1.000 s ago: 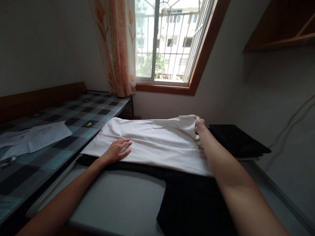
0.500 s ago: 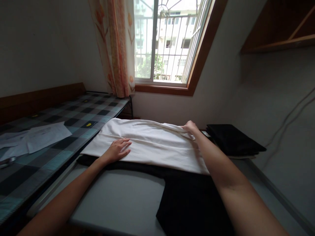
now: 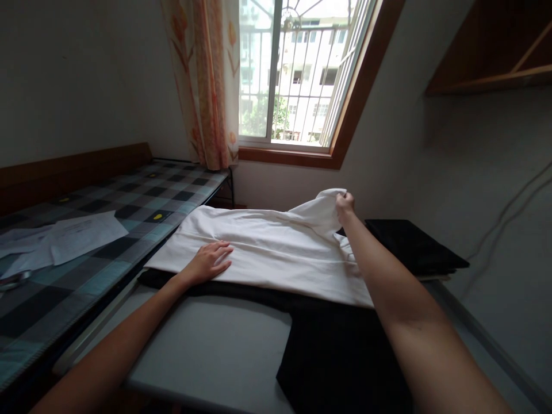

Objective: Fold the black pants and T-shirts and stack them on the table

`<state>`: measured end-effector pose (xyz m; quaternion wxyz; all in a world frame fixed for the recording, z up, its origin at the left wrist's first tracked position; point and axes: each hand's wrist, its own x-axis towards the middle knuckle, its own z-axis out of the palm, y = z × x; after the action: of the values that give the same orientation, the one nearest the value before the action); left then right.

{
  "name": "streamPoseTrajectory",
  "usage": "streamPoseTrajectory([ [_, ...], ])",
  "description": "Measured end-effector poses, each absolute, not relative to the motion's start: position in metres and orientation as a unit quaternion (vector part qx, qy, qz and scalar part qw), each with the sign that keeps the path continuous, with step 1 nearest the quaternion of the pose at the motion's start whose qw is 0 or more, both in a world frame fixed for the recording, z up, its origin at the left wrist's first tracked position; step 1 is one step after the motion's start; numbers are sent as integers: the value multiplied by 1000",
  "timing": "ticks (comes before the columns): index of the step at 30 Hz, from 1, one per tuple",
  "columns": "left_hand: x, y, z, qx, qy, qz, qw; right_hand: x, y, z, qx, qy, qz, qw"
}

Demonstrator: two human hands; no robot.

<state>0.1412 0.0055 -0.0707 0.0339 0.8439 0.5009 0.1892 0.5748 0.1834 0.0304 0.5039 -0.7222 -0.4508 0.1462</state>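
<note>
A white cloth (image 3: 276,253) lies spread across a grey table (image 3: 215,345), on top of a black garment (image 3: 336,356). My left hand (image 3: 209,261) rests flat on the cloth's near left part, fingers stretched out. My right hand (image 3: 344,206) is closed on the cloth's far right corner and holds it lifted off the table, so the fabric rises in a fold there.
A folded black cloth (image 3: 414,244) sits at the table's far right. Left of the table is a bed with a checked cover (image 3: 129,213) and sheets of paper (image 3: 73,233). A window (image 3: 297,75) with a curtain (image 3: 207,86) is behind; a wooden shelf (image 3: 491,52) hangs upper right.
My right hand pressed the cloth's corner down half a second ago and has now raised it again, higher than before. My left hand has stayed flat in place.
</note>
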Motion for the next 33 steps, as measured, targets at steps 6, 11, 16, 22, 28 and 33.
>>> streamPoseTrajectory([
  [6, 141, 6, -73, 844, 499, 192, 31, 548, 126, 43, -454, -748, 243, 419],
  [11, 141, 7, -73, 848, 494, 192, 30, 538, 58, 21, -376, -864, 320, 102],
  [16, 139, 8, -73, 850, 489, 195, 28, 560, 56, 9, -513, -797, 244, 206],
  [22, 139, 9, -75, 843, 495, 206, 42, 592, 55, 0, -652, -734, 121, 150],
  [28, 140, 23, -63, 808, 534, 214, 131, 597, 58, -20, -685, -712, 94, 124],
  [33, 168, 59, -31, 773, 522, 252, 259, 590, 60, -30, -695, -705, 29, 140],
])
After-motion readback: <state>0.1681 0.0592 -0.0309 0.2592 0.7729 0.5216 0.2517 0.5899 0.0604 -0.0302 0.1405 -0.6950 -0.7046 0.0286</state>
